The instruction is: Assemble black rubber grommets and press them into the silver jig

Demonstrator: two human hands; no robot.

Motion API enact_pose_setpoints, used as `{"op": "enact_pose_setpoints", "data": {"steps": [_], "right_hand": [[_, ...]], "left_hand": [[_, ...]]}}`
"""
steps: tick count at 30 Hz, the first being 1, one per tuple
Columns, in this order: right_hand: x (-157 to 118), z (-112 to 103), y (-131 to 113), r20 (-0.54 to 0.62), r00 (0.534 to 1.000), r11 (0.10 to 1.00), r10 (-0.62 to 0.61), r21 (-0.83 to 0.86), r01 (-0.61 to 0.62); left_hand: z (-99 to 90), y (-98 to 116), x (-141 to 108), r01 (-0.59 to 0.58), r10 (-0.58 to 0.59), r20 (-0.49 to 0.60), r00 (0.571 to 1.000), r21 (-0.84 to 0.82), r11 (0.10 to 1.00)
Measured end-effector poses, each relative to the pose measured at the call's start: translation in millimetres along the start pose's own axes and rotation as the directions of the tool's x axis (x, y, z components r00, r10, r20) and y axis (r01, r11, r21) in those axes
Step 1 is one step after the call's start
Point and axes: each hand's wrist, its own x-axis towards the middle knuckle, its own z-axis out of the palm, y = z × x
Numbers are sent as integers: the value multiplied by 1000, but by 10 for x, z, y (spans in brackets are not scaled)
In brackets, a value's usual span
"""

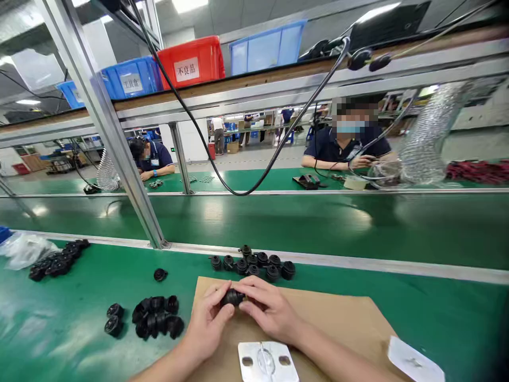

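Observation:
Between my two hands is a small round black plastic part (233, 298), held above a sheet of brown cardboard (326, 313). My left hand (210, 318) grips its left side with thumb and fingers. On the other side, my right hand (270, 310) pinches it with the fingertips. Below them on the cardboard lies a white metal plate (267, 362) with two oval slots and a round raised centre. Just beyond the cardboard stands a group of similar black parts (252, 260), several with stepped round tops.
Left on the green mat are a cluster of black caps (157, 317), two more caps (114, 321) and a single one (160, 274). Farther left lie black parts (59, 260) by a plastic bag (26, 249). A metal post (107, 127) rises at left; a white card (415, 361) lies right. Co-workers sit opposite.

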Motion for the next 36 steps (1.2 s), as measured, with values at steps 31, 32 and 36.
{"op": "enact_pose_setpoints", "data": {"steps": [31, 32, 36], "right_hand": [[-17, -13, -136, 134, 889, 895, 437, 26, -444], [-13, 4, -133, 129, 869, 869, 478, 74, -489], [-4, 50, -109, 85, 817, 794, 571, 196, -575]], "left_hand": [[-47, 78, 66, -305, 320, 12, 947, 339, 890], [-54, 71, 73, -358, 371, 35, 928, 353, 864], [-84, 26, 84, -423, 429, 72, 900, 376, 824]]}}
